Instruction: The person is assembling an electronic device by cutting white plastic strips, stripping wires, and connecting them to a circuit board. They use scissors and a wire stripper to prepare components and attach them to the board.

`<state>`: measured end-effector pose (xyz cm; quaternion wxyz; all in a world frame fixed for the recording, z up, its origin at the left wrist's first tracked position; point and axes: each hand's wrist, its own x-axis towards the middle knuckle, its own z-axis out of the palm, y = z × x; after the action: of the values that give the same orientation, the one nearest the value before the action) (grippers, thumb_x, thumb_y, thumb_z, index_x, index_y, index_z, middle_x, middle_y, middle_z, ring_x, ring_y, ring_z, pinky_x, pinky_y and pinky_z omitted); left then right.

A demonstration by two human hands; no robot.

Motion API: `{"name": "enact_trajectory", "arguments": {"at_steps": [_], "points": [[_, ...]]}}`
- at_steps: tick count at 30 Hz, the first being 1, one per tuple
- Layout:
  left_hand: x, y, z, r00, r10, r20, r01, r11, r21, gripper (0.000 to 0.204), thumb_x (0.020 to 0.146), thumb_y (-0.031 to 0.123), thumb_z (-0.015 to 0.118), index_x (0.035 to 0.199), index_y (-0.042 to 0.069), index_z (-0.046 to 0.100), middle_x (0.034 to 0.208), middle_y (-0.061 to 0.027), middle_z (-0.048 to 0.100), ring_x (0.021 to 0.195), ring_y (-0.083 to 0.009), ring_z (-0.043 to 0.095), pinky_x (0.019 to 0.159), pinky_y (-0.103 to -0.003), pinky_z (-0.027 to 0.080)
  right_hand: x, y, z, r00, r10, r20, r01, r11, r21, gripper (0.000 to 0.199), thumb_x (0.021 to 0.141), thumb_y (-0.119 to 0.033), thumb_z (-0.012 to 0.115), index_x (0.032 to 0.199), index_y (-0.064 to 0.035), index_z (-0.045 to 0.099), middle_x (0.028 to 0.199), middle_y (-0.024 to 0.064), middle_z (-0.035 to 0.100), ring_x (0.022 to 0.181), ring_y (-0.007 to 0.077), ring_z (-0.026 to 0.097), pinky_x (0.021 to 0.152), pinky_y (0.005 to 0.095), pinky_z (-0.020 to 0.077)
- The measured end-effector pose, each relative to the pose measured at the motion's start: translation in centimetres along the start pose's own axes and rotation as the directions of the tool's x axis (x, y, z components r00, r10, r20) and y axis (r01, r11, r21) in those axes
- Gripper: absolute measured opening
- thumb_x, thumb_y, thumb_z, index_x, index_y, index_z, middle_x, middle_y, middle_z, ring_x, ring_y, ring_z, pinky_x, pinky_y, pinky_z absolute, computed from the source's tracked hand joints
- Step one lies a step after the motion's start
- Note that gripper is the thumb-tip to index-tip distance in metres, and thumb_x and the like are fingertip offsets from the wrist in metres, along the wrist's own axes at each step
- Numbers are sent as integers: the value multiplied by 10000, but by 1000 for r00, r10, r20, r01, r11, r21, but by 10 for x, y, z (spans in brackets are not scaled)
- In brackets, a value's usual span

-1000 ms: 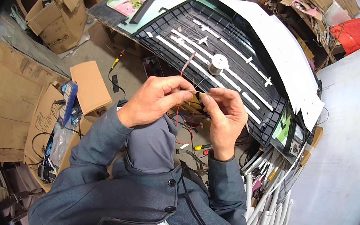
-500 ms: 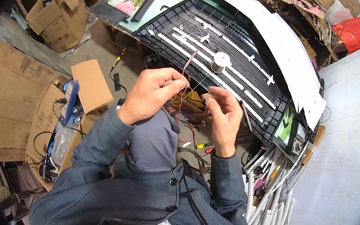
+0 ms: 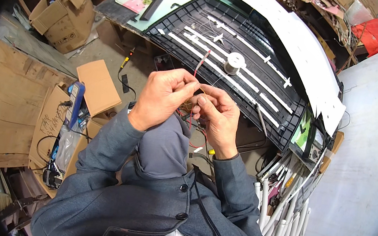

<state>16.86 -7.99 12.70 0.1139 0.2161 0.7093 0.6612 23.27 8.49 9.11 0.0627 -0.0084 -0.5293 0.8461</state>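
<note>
My left hand (image 3: 166,94) and my right hand (image 3: 215,114) meet above my raised knee, fingertips pinched together on thin wires (image 3: 196,74). A red wire runs up from between the fingers and another red strand hangs down below them. Just beyond the hands lies a black slatted panel (image 3: 289,109) carrying long white strips (image 3: 216,50) and a small spool (image 3: 234,63) of wire. What exactly sits between the fingertips is too small to tell.
A small cardboard box (image 3: 98,85) and a blue meter (image 3: 74,99) lie on the floor at my left. Larger cardboard boxes (image 3: 65,13) stand at the back left. White sheets (image 3: 301,47) drape over the panel's right side. White tubes (image 3: 282,200) lean at the lower right.
My hands have drawn closer together, the right one moving back to the left hand on the wires after a brief spread apart.
</note>
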Motion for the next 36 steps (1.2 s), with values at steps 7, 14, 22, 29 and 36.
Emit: {"name": "enact_trajectory", "arguments": {"at_steps": [7, 14, 22, 29, 36], "points": [[0, 9, 2, 1000, 5, 10, -6, 985, 173, 142, 958, 90, 678, 1014, -40, 683, 673, 63, 546, 626, 10, 448, 559, -180, 391, -3, -1, 5, 978, -180, -103, 170, 980, -102, 180, 971, -41, 654, 1129, 43, 670, 871, 118, 729, 670, 124, 674, 597, 240, 553], [7, 2, -4, 996, -61, 72, 86, 907, -412, 235, 955, 114, 676, 1138, -30, 645, 743, -24, 661, 550, -34, 519, 549, -187, 433, 5, -8, -10, 976, -138, -167, 140, 990, -2, 147, 1000, -128, 646, 962, 14, 646, 764, 87, 685, 563, 96, 596, 498, 219, 467], [9, 3, 0, 994, -31, 101, 84, 811, -579, 270, 1000, 95, 585, 1235, -38, 585, 577, 26, 470, 480, -57, 484, 513, -271, 510, 5, -19, -17, 973, -113, -200, 132, 988, 83, 175, 994, -169, 660, 959, 1, 641, 740, 69, 671, 541, 77, 557, 475, 203, 415], [3, 7, 7, 975, 46, 218, -35, 998, -58, 209, 1018, 119, 590, 1115, -34, 695, 923, -44, 713, 773, -52, 613, 678, -215, 495, 2, -31, -12, 967, -198, -162, 190, 980, -60, 126, 984, -116, 666, 957, 7, 659, 777, 86, 698, 578, 72, 590, 496, 195, 437], [6, 11, 9, 940, 120, 320, -177, 972, 155, 203, 1004, 129, 611, 1043, -29, 732, 868, -33, 710, 754, -66, 607, 677, -226, 496, -1, -30, -14, 968, -152, -199, 145, 988, -47, 109, 950, -96, 704, 987, 6, 705, 828, 71, 697, 640, 72, 586, 515, 199, 460]]}}
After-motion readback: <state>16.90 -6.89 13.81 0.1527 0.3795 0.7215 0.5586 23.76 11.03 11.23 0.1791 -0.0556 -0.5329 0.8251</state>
